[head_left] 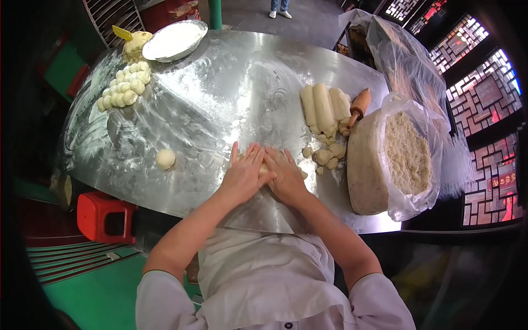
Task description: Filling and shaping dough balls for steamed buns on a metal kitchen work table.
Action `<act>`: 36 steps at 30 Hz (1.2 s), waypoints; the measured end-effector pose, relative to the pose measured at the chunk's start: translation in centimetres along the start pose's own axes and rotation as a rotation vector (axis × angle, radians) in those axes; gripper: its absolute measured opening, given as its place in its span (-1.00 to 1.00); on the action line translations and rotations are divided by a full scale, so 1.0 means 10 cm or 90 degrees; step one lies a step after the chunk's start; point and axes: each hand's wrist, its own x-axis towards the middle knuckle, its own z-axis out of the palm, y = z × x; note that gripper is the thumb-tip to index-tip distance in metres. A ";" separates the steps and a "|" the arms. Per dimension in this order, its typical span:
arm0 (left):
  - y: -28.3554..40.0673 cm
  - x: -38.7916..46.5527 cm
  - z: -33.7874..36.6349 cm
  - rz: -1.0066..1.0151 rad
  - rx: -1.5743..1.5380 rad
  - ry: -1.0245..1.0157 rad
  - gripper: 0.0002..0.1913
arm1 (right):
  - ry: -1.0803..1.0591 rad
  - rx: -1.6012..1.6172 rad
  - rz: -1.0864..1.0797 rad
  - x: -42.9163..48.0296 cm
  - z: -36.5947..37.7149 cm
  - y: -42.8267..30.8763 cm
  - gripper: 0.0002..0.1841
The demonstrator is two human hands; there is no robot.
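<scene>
Both my hands lie flat, side by side, on a dough piece (304,175) on the metal tabletop (198,165). My left hand (244,175) has its fingers stretched forward, and its thumb meets the right hand. My right hand (286,175) presses beside it, palm down, fingers extended. Most of the dough is hidden under them; a pale end shows to the right. One round dough ball (165,159) sits apart on the left. To the right of my hands are small dough lumps (323,156), with thick dough rolls (323,108) behind them.
A wooden rolling pin (360,105) leans against the rolls. At right stands a plastic bag of crumbly filling (406,154). Far left are rows of dough balls (126,87), a bowl of flour (175,40) and a yellow scraper (122,32). A red stool (97,216) stands below the table.
</scene>
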 end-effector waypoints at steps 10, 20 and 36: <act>-0.15 -0.01 -0.07 0.108 0.051 -0.032 -0.18 | -0.090 0.068 -0.038 -0.02 -0.22 -0.02 -0.28; -0.21 -0.02 -0.12 0.069 0.048 0.126 -0.39 | 0.009 0.037 -0.038 0.19 -0.23 0.11 -0.21; -0.19 0.17 -0.05 0.116 0.129 -0.010 -0.45 | 0.021 -0.038 0.048 0.14 -0.07 0.01 -0.29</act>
